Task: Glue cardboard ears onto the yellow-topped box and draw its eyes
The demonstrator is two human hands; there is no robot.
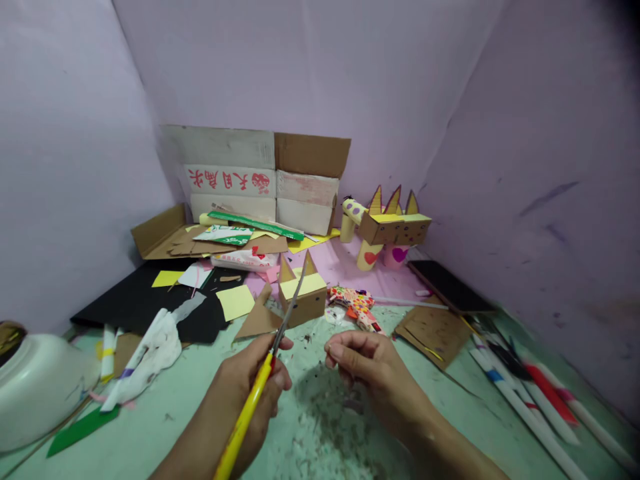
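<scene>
My left hand (250,383) grips a pair of yellow-handled scissors (255,393), blades pointing up and away toward a small cardboard box figure (303,297) with a yellow top and pointed ears. A loose cardboard triangle (259,321) lies just left of that figure. My right hand (363,367) hovers beside the left with fingertips pinched together; whether anything is between them I cannot tell. Both hands are above the pale green, scrap-strewn surface (325,413).
A finished cardboard animal (393,227) with spikes stands at the back right. An open carton (260,177) and cardboard scraps sit behind. Black paper (145,303), a crumpled white bag (155,347), a white bowl (37,387), a patterned scrap (356,303) and rolled paper sticks (525,393) surround.
</scene>
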